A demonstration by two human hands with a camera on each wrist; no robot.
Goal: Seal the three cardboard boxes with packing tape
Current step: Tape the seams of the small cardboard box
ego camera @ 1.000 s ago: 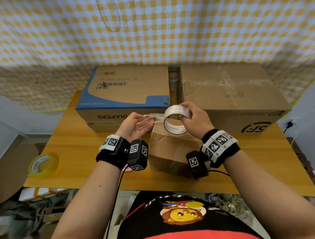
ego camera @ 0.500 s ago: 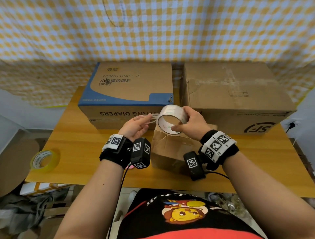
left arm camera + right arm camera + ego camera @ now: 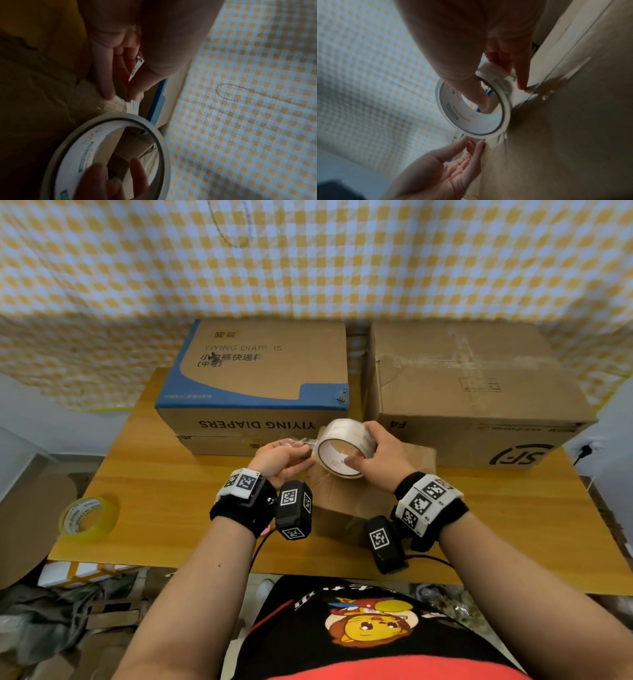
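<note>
My right hand (image 3: pixel 375 448) grips a clear packing tape roll (image 3: pixel 344 446), thumb inside the white core (image 3: pixel 471 125). My left hand (image 3: pixel 291 455) pinches the tape's free end (image 3: pixel 135 102), pulled out a short way to the left of the roll. Both hands hover just over a small brown box (image 3: pixel 359 505) at the table's front centre. Behind it stand a blue-and-brown diaper box (image 3: pixel 260 371) on the left and a large brown SF box (image 3: pixel 479 392) on the right, each with its top flaps down.
A yellow tape roll (image 3: pixel 87 517) lies near the wooden table's (image 3: pixel 171 525) front left corner. A checked cloth (image 3: pixel 308 268) hangs right behind the boxes. Clutter lies on the floor, lower left.
The roll and both hands came down closer to the small box. My left hand went from an open palm to pinching the tape end.
</note>
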